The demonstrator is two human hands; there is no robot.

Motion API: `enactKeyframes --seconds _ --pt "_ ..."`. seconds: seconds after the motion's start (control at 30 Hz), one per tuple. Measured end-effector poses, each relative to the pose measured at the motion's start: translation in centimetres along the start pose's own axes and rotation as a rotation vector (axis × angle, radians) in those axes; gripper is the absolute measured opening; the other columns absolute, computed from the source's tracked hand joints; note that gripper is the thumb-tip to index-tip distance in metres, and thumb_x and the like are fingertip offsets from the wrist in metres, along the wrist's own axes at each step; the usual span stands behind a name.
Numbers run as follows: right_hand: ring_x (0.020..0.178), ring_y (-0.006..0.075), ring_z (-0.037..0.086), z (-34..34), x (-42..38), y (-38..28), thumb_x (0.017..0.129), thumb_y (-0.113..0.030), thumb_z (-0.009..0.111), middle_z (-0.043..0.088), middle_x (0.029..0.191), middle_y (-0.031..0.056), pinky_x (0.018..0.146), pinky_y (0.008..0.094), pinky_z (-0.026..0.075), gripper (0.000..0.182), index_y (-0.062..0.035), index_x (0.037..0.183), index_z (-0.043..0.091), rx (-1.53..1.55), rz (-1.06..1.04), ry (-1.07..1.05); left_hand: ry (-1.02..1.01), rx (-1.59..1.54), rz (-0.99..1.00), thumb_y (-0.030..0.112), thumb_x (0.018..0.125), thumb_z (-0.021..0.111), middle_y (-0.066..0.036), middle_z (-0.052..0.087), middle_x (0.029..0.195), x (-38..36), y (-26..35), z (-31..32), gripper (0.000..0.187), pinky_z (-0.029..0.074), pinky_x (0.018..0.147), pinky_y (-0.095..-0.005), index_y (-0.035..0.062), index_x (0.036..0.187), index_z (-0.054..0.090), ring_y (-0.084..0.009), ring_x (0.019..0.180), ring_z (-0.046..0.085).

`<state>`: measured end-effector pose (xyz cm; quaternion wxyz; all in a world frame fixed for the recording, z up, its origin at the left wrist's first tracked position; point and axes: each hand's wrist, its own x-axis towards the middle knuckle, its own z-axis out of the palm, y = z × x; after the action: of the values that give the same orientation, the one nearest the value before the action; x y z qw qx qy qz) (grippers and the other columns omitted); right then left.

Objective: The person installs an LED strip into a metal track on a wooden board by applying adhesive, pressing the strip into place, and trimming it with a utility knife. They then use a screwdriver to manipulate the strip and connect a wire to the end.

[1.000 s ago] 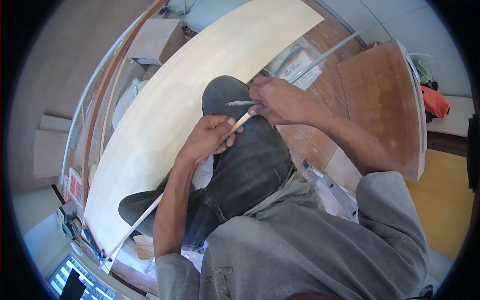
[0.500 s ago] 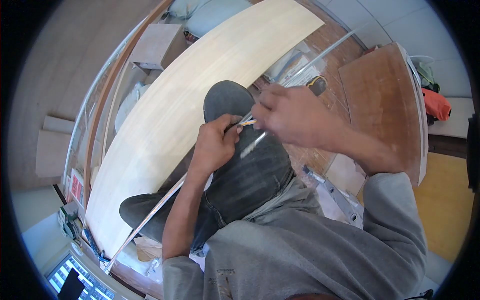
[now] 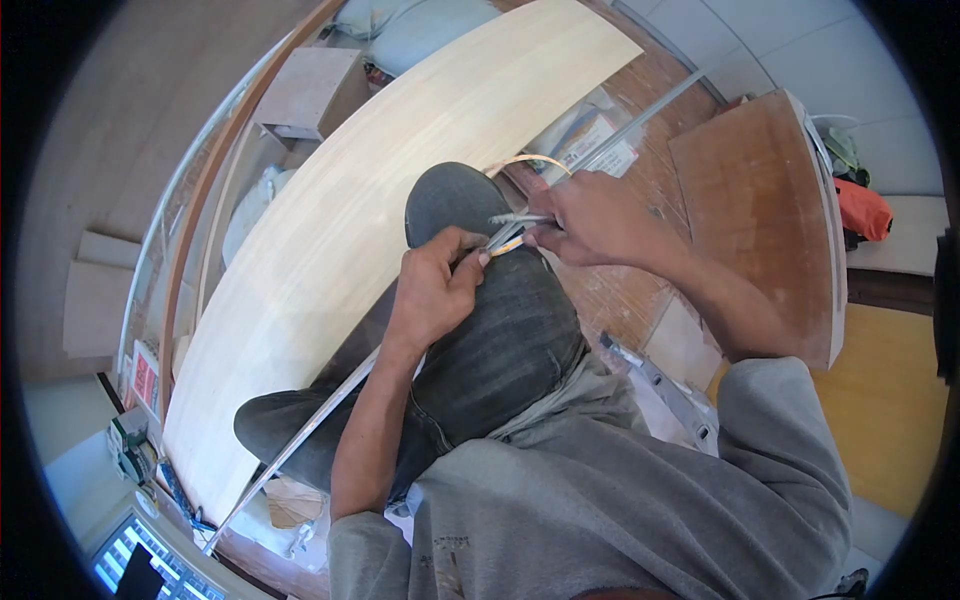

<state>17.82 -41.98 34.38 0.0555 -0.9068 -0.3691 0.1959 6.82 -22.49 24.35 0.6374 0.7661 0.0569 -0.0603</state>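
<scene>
A long thin metal channel (image 3: 318, 418) runs diagonally across my crossed legs, under my left forearm and on past both hands to the upper right. My left hand (image 3: 436, 285) is closed, thumb and forefinger pinching the channel and a thin yellow-orange strip (image 3: 509, 245) over my knee. My right hand (image 3: 598, 220) is closed around a grey metal tool (image 3: 520, 218) whose narrow tip points left, just above the channel; its handle is hidden in the palm. The right thumb is right at the strip's near end. Another stretch of the strip loops up behind the right hand.
A large pale curved board (image 3: 330, 195) lies ahead and to the left. A brown panel (image 3: 755, 215) stands at the right, with an orange bag (image 3: 863, 210) beyond it. A metal level-like bar (image 3: 665, 395) lies by my right thigh. A wooden box (image 3: 313, 92) sits behind the board.
My right hand has turned, swinging the tool's tip from pointing down toward my thigh to pointing left near the left fingers. A loop of strip has come into sight behind it. My left hand stays put.
</scene>
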Motion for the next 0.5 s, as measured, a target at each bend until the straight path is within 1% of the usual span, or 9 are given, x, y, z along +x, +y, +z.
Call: enactKeyframes --seconds 0.03,0.1,0.13,0.2,0.23,0.3,0.37,0.43,0.5 --pt "0.077 0.0406 0.069 -0.1 0.3 0.0 0.084 -0.032 0.078 0.066 0.069 0.0186 0.072 0.0519 0.053 0.025 -0.0076 0.090 0.073 -0.001 0.019 -0.008 -0.001 -0.002 -0.002 0.004 0.097 0.067 -0.007 0.069 0.076 0.1 -0.3 0.1 0.015 0.047 0.065 -0.0270 -0.0045 0.110 0.068 -0.0104 0.071 0.061" --pt "0.078 0.0405 0.069 -0.2 1.1 0.1 0.084 -0.032 0.078 0.066 0.070 0.0187 0.072 0.0518 0.053 0.026 -0.0080 0.091 0.075 -0.001 0.024 -0.034 0.052 -0.021 0.004 0.008 0.094 0.069 -0.012 0.067 0.068 0.3 -0.6 0.2 0.013 0.049 0.060 -0.0326 -0.0042 0.098 0.069 -0.0146 0.061 0.063" --pt "0.079 0.0403 0.070 -0.2 1.4 0.2 0.084 -0.032 0.078 0.067 0.071 0.0188 0.072 0.0518 0.053 0.026 -0.0085 0.093 0.076 0.001 0.028 -0.057 0.053 -0.021 0.004 0.008 0.094 0.069 -0.012 0.067 0.068 0.3 -0.6 0.3 0.013 0.049 0.060 -0.0326 -0.0042 0.098 0.069 -0.0146 0.061 0.063" --pt "0.079 0.0401 0.070 -0.3 1.9 0.3 0.083 -0.032 0.078 0.068 0.072 0.0186 0.072 0.0513 0.053 0.026 -0.0084 0.093 0.076 0.015 0.011 -0.065 0.077 -0.046 -0.011 0.009 0.092 0.070 -0.010 0.064 0.064 0.3 -0.4 0.3 0.013 0.044 0.055 -0.0320 -0.0043 0.094 0.069 -0.0121 0.056 0.056" --pt "0.079 0.0398 0.070 -0.3 2.2 0.4 0.083 -0.032 0.078 0.068 0.073 0.0184 0.072 0.0509 0.053 0.025 -0.0083 0.093 0.077 0.031 -0.005 -0.073 0.079 -0.047 -0.014 0.009 0.092 0.070 -0.010 0.064 0.064 0.3 -0.3 0.2 0.013 0.044 0.055 -0.0320 -0.0043 0.094 0.069 -0.0121 0.056 0.056" --pt "0.079 0.0395 0.070 0.0 2.6 0.7 0.082 -0.031 0.079 0.069 0.073 0.0179 0.071 0.0501 0.053 0.025 -0.0077 0.091 0.077 0.050 -0.010 -0.071 0.017 0.057 -0.085 0.007 0.097 0.068 -0.005 0.065 0.071 0.4 0.0 -0.1 0.011 0.044 0.058 -0.0266 -0.0043 0.097 0.067 -0.0084 0.066 0.058" --pt "0.079 0.0392 0.070 0.1 2.9 0.9 0.081 -0.030 0.079 0.069 0.073 0.0175 0.071 0.0494 0.053 0.025 -0.0071 0.088 0.076 0.070 -0.010 -0.069 0.015 0.034 -0.086 0.007 0.097 0.068 -0.004 0.065 0.071 0.5 -0.4 0.0 0.011 0.043 0.058 -0.0262 -0.0040 0.097 0.067 -0.0080 0.065 0.058" --pt "0.086 0.0401 0.071 -0.4 3.2 0.6 0.079 -0.032 0.078 0.072 0.081 0.0194 0.073 0.0500 0.056 0.031 -0.0029 0.087 0.075 0.042 -0.025 -0.116 0.014 0.012 -0.085 0.007 0.097 0.069 -0.004 0.065 0.071 0.6 -0.6 0.1 0.011 0.042 0.057 -0.0258 -0.0036 0.096 0.066 -0.0075 0.064 0.057" --pt "0.086 0.0398 0.072 -0.7 3.6 0.5 0.079 -0.032 0.078 0.072 0.081 0.0194 0.073 0.0500 0.056 0.031 -0.0029 0.088 0.075 0.035 -0.022 -0.150 -0.001 0.001 -0.088 0.007 0.097 0.068 -0.003 0.065 0.070 0.6 -0.8 0.0 0.011 0.041 0.056 -0.0252 -0.0027 0.096 0.065 -0.0069 0.064 0.056"
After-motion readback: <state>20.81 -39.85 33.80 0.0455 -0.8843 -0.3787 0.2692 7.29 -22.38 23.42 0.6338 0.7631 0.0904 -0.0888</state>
